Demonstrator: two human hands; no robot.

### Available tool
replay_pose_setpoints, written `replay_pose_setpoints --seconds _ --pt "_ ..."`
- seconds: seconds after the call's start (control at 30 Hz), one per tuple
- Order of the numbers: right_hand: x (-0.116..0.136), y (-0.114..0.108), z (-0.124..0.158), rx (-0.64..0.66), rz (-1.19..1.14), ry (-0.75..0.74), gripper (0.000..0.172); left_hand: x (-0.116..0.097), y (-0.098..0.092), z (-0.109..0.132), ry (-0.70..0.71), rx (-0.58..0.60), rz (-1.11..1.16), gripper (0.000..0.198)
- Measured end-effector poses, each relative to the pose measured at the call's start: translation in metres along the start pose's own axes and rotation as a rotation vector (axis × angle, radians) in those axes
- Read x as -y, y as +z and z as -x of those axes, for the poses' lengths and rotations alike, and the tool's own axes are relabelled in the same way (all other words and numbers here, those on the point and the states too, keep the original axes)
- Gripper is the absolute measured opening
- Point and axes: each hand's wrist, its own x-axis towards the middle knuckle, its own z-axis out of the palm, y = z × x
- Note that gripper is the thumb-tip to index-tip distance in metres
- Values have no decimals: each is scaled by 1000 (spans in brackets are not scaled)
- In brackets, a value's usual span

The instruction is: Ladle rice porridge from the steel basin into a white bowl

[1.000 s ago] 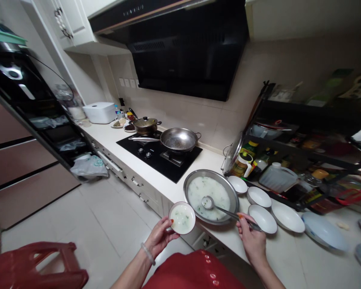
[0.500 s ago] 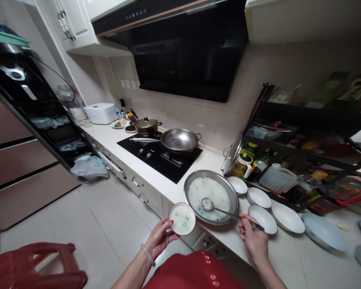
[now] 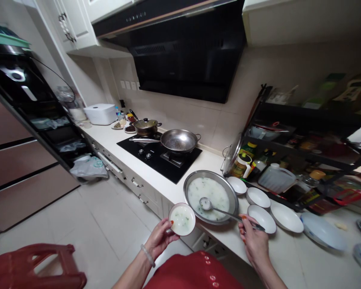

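Note:
My left hand (image 3: 161,234) is closed on the rim and side of a small bowl (image 3: 183,219), which holds pale soup with green bits. My right hand (image 3: 252,237) grips the handle of a metal ladle (image 3: 205,204). The ladle's cup hangs over a large steel basin (image 3: 235,200) of the same whitish soup, with some liquid in the cup. The small bowl is held just in front of the basin's near left rim. White bowls (image 3: 262,219) stand right of the basin, one partly behind my right hand.
A black gas hob (image 3: 150,160) carries a steel frying pan (image 3: 179,140) and a lidded pot (image 3: 145,127). Bottles and jars fill a dark rack (image 3: 303,144) behind the bowls. Plates (image 3: 323,230) lie further right on the counter. A red stool (image 3: 57,257) stands on the floor at left.
The ladle's cup has shifted very slightly left over the soup. My left hand and the small bowl stay where they were.

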Motion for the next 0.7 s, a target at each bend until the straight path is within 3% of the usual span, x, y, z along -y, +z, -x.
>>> replay_pose_setpoints --seconds 0.7 --pt "8 2 4 15 -16 -1 47 3 2 -1 -4 3 -19 41"
